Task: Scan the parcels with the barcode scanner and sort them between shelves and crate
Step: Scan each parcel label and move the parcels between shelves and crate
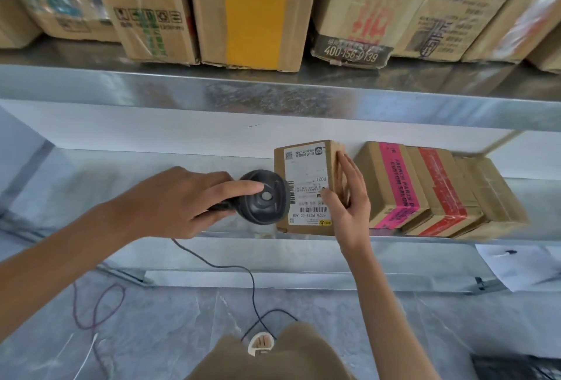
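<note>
Left hand (170,200) grips the handle of a dark, corded barcode scanner (262,197), fingers curled around it and the index finger laid along the top of the scanner head. The head sits just beside, and partly in front of, the left edge of a small brown parcel (306,173). The scanner cable (243,270) hangs from the handle and runs down to the grey floor (170,319).

The parcel stands on the lower metal shelf (127,185), near its front edge, with a white shipping label (308,197) facing up; the label carries several barcodes and the code "P021". Right hand (349,197) holds the parcel at its right side: thumb pressed on the label face near the lower right, the other fingers extended and together, flat against the right face of the box.

To the right of that hand, on the same shelf, stand three more cartons side by side and touching: one with pink printed tape (394,185), one with red tape (440,191), and a plain brown one (491,194), the last blurred.

The upper metal shelf (273,91) carries a row of larger cartons, among them one with green printing (145,6), one with a wide yellow band (252,9), and one with red characters and the number "400-156-0139" (352,15).

A sheet of paper (516,264) lies at lower right, below the lower shelf. A purple cord (100,306) loops over the floor at lower left.
</note>
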Tool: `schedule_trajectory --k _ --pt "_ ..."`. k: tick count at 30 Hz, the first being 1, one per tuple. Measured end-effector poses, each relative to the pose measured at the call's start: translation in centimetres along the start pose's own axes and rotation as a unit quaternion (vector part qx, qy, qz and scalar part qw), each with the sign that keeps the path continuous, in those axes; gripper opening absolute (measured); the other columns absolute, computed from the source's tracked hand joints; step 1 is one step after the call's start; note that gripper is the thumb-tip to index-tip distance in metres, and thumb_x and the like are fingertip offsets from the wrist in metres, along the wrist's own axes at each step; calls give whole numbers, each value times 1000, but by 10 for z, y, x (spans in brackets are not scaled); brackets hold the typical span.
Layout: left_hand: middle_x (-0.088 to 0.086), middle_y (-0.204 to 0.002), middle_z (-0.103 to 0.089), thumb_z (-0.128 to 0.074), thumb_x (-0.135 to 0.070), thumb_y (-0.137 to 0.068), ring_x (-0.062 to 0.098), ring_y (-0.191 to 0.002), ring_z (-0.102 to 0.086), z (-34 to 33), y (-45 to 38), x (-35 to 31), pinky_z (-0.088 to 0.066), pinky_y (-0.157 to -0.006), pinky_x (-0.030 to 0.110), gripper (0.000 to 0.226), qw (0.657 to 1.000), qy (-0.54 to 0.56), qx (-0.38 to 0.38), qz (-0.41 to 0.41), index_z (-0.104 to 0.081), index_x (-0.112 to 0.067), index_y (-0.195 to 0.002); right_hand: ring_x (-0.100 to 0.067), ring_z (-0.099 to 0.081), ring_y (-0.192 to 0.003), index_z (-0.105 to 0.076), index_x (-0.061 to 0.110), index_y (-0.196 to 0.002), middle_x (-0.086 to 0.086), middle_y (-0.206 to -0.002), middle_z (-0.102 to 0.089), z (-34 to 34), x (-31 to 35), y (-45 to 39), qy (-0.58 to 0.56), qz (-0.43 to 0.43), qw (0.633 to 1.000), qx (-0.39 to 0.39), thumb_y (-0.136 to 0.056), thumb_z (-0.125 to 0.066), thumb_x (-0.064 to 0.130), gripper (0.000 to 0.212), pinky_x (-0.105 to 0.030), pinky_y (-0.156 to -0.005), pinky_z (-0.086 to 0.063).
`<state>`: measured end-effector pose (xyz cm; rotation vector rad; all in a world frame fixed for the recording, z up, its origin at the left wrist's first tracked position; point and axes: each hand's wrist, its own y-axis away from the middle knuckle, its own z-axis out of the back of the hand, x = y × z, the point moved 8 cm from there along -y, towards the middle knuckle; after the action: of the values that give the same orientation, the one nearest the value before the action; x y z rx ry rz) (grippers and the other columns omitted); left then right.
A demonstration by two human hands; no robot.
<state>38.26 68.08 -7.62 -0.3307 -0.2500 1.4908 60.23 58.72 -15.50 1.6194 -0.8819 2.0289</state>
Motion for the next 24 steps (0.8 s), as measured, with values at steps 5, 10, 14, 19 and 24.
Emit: schedule_trajectory --k 5,10,14,19,24 --pt "8 -97 -69 -22 -44 -109 22 -45 -57 -7 2 1 -47 -35 34 55 1000 -3 6 -1 -1 -38 -159 18 -42 -121 -46 32 -141 20 -141 -42 1 -1 1 -8 -1 1000 -3 -79 -57 17 64 -9 -79 -50" --pt "7 -96 -69 -24 -45 -109 22 -47 -58 -5 2 1 -48 -36 35 50 1000 8 0 4 -12 -39 -157 -4 -44 -132 -46 49 -135 22 -144 -42 2 -4 4 5 -12 1000 -4 -75 -57 34 63 -25 -88 -56" --pt "8 -95 -69 -24 -46 -108 22 -46 -58 -3 4 3 -49 -37 36 47 1000 13 -5 12 -18 -36 -154 -2 -46 -130 -46 46 -136 26 -141 -42 2 -2 5 1 -14 1000 -8 -76 -57 29 63 -23 -87 -56" --pt "8 -94 -70 -26 -45 -108 23 -46 -58 -1 6 3 -49 -37 35 49 1000 4 -16 13 -16 -37 -156 -1 -44 -131 -45 51 -133 28 -141 -41 2 -4 6 10 -20 1000 -7 -78 -57 22 62 -28 -92 -56" --pt "9 -91 -70 -28 -46 -108 24 -46 -59 0 7 3 -50 -36 37 45 999 9 -21 22 -23 -31 -150 2 -44 -131 -46 46 -135 22 -143 -43 2 -5 8 9 -23 1000 -8 -78 -57 22 63 -21 -92 -54"
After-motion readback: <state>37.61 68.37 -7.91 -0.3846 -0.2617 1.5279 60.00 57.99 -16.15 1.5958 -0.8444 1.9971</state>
